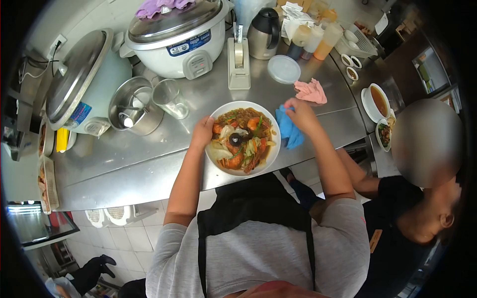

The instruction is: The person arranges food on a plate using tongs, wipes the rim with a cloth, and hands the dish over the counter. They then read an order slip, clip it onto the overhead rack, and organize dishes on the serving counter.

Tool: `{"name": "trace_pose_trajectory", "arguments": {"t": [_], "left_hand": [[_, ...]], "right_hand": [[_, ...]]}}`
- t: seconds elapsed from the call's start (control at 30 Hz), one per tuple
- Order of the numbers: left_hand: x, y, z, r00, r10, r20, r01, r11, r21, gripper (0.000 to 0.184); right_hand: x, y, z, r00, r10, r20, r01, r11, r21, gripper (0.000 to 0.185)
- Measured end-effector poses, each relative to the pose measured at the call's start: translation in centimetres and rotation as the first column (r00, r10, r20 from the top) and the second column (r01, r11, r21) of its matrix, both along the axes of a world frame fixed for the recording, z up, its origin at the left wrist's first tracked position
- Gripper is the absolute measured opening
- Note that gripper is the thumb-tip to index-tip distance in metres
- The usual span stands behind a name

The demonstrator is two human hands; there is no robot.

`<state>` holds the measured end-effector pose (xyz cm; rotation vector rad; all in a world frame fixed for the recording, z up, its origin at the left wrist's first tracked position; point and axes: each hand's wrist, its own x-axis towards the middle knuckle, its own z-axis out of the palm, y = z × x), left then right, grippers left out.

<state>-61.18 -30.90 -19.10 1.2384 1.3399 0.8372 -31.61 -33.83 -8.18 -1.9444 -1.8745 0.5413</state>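
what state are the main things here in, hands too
Plate, filled with food
Blue cloth, crumpled
Left hand, gripping the plate's rim
Right hand, at the blue cloth, grip unclear
Pink cloth, crumpled
Rice cookers, both lidded
Metal pot, uncovered
Glass jug, upright
Flask, upright
White bowl, holding brown liquid

The plate (277, 144) is smooth, perhaps ceramic; the blue cloth (290, 135) matt; the counter (129, 155) glossy metal.

"RICE COOKER" and "4.2" on blue label (189, 43), large white cooker (171, 62)
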Motion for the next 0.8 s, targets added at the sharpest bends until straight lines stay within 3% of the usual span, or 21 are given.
{"name": "trace_pose_trajectory", "arguments": {"t": [0.1,0.2,0.3,0.4,0.5,0.6,0.7,0.73,0.8], "left_hand": [[0.0,1.3,-2.0,0.999,0.035,-0.011,-0.035,0.999,0.016,0.03],[0.0,1.1,0.2,0.997,0.065,-0.032,-0.066,0.998,-0.02,0.031],[-0.3,1.4,-1.3,0.998,0.055,-0.013,-0.055,0.998,-0.008,0.027],[0.0,0.9,-1.2,0.995,0.101,0.007,-0.101,0.995,0.008,0.028],[0.0,-1.1,-1.2,0.983,0.177,0.037,-0.174,0.982,-0.07,0.03],[-0.1,-5.0,1.0,0.968,0.228,0.109,-0.201,0.956,-0.213,0.032],[-1.6,-3.9,0.9,0.992,0.126,-0.002,-0.124,0.969,-0.215,0.034],[-1.5,-2.8,2.8,0.994,0.055,-0.097,-0.07,0.986,-0.153,0.034],[-0.3,-0.5,4.0,1.0,-0.018,-0.008,0.018,1.0,-0.024,0.039]], "right_hand": [[-1.7,2.3,-2.1,0.981,0.176,0.076,-0.186,0.97,0.159,0.012],[-2.1,3.1,-4.8,0.929,0.277,0.246,-0.304,0.95,0.075,0.017],[-2.4,1.7,-3.2,0.834,0.368,0.41,-0.396,0.918,-0.017,0.021],[-2.1,-0.7,-2.8,0.811,0.333,0.481,-0.37,0.929,-0.019,0.021],[-1.3,-2.7,-2.5,0.879,0.31,0.364,-0.279,0.951,-0.135,0.017],[2.0,-1.5,-0.9,0.985,0.08,-0.152,-0.135,0.907,-0.399,0.014],[2.3,-0.2,-1.2,0.992,0.067,-0.103,-0.062,0.997,0.046,0.014],[1.9,0.1,-1.8,0.993,0.115,-0.028,-0.112,0.99,0.084,0.014],[-0.4,1.2,-2.5,0.97,0.208,0.13,-0.227,0.96,0.163,0.015]]}}
